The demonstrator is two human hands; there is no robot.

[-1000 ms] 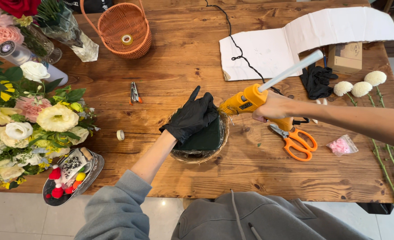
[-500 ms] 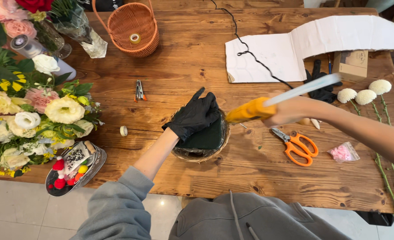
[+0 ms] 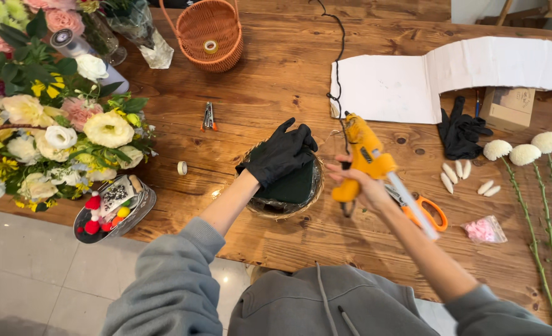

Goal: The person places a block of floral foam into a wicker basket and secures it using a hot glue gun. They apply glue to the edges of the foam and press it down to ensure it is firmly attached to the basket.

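holding: right hand [image 3: 366, 186] gripping glue gun [image 3: 364, 155]
pressing: gloved left hand [image 3: 280, 155] flat, open, on foam basket [image 3: 288, 186]
risk: hot nozzle could probably burn fingers

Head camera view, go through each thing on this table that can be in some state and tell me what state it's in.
Left hand: gloved in black, pressing flat on the dark foam block.
Dark foam block: seated inside the small wicker basket.
Right hand: bare, gripping the glue gun.
Yellow glue gun: held off the table, glue stick protruding, cord attached.
Orange basket: upright, a tape roll inside.
Orange scissors: lying flat, partly hidden.
Spare black glove: off, crumpled.
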